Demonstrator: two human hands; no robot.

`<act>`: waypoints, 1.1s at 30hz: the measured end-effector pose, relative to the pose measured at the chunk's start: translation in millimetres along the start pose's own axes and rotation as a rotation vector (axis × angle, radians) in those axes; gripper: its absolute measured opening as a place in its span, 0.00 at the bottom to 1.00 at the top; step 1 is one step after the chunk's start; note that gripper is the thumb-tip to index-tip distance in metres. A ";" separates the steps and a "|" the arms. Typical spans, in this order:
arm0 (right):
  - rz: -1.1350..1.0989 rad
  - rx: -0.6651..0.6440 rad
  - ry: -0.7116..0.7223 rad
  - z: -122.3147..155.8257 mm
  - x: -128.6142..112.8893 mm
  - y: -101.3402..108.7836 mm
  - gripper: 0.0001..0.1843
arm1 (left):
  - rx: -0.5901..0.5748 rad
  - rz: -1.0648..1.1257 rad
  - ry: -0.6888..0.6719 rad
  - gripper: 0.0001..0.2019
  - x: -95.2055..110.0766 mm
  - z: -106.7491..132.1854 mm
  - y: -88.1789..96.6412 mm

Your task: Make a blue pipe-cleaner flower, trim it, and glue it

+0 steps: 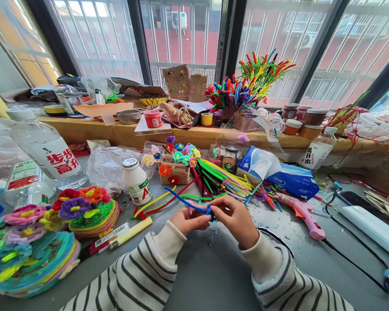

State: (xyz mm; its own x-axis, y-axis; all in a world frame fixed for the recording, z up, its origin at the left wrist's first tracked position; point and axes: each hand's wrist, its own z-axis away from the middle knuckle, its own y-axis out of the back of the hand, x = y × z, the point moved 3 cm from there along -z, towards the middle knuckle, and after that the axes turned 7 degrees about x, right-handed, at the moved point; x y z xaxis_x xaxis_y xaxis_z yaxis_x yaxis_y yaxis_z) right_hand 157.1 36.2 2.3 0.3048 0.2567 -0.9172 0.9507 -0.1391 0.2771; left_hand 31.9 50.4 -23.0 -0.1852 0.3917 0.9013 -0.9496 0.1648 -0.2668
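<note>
A blue pipe cleaner (180, 199) is pinched between my two hands over the grey table (197, 276). Its long free end sticks out up and to the left, while the part at my fingertips is bent into a small coil. My left hand (188, 221) grips it from the left with thumb and fingers together. My right hand (235, 218) holds the coiled end from the right. Just beyond my hands lie loose pipe cleaners (214, 172) in green, yellow, red and black. Behind them stands a small woven basket (181, 172) with pipe-cleaner flowers.
At left are flower-topped colourful discs (42, 263), a white bottle (136, 183) and a large water bottle (48, 151). To the right lie a pink glue gun (306, 218) with its cable, a blue tissue pack (288, 179) and a white power strip (372, 229). A cluttered wooden sill (116, 131) runs behind.
</note>
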 end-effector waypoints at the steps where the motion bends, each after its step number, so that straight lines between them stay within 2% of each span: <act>1: -0.028 0.036 -0.035 -0.6 1.9 1.2 0.07 | 0.009 -0.003 0.010 0.16 -1.6 -0.9 0.8; 6: -0.250 0.173 -0.186 -3.0 11.3 6.1 0.09 | 0.097 -0.092 0.056 0.18 -8.1 -3.5 5.2; 9: -0.297 0.174 -0.202 -1.0 11.4 2.4 0.09 | 0.124 -0.045 -0.036 0.18 -3.8 -1.4 3.9; 13: -0.264 0.105 -0.184 5.7 8.6 -10.2 0.09 | 0.192 0.017 -0.178 0.17 0.4 2.0 3.0; 15: -0.201 0.068 -0.146 7.9 7.9 -14.5 0.08 | 0.240 0.003 -0.238 0.16 0.0 1.9 4.6; 19: 0.088 0.033 0.075 8.0 5.6 -14.6 0.08 | 0.272 -0.049 -0.294 0.14 -1.2 -2.0 8.0; 21: 0.164 0.044 0.146 6.9 5.4 -12.7 0.08 | 0.273 -0.066 -0.306 0.13 -0.6 -4.1 9.2; 24: 0.203 0.064 0.185 5.7 6.0 -11.0 0.07 | 0.256 -0.086 -0.302 0.12 0.0 -7.0 9.7; 33: 0.377 0.145 0.337 11.5 -1.4 -16.3 0.06 | 0.300 -0.006 -0.284 0.12 -6.5 -15.3 9.4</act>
State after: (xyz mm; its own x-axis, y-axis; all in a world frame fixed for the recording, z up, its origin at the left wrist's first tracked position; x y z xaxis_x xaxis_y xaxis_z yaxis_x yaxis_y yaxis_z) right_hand 140.5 27.1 -4.2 0.6482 0.4536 -0.6116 0.7613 -0.4062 0.5054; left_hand 28.0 63.3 -36.6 -0.2021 0.1191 0.9721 -0.9747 -0.1210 -0.1878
